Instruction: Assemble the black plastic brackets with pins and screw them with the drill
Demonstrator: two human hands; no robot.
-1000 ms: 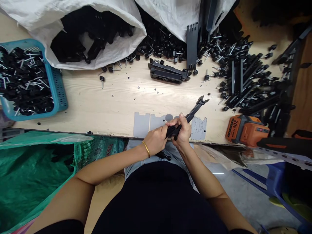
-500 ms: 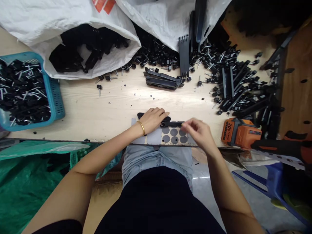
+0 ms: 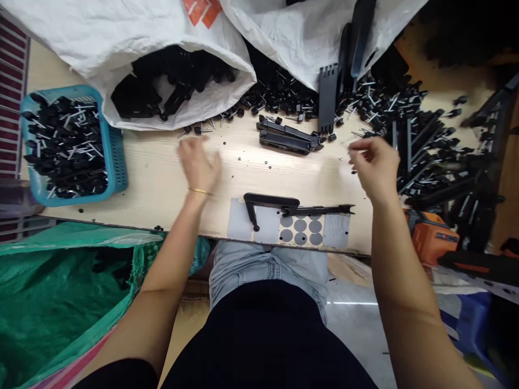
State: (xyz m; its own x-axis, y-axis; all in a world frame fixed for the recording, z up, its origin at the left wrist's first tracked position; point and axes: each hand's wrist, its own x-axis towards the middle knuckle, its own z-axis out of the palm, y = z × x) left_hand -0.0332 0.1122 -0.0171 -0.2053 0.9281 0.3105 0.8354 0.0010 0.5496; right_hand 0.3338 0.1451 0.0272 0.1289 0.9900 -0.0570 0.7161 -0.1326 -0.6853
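My left hand is over the table's left part, blurred, with its thumb apart from the fingers. Its fingertips are close to black-headed screws by the sack's mouth; nothing shows in its grasp. On the right, my right hand has thumb and forefinger drawn together beside loose screws with metal shafts. What its fingertips hold, if anything, is too small to make out. Between my hands, near the front edge, lies a black jointed plastic arm piece, untouched, over grey patches and discs on the table.
A blue basket of black-headed screws stands left. White sacks lie at the back, with a folded black jointed piece before them. Piled screws and black parts cover the right, near an orange battery. Green plastic hangs lower left.
Both hands have left the black jointed piece, which now lies by itself on the table. My left hand moved away up and left, my right hand up and right. The view has shifted slightly.
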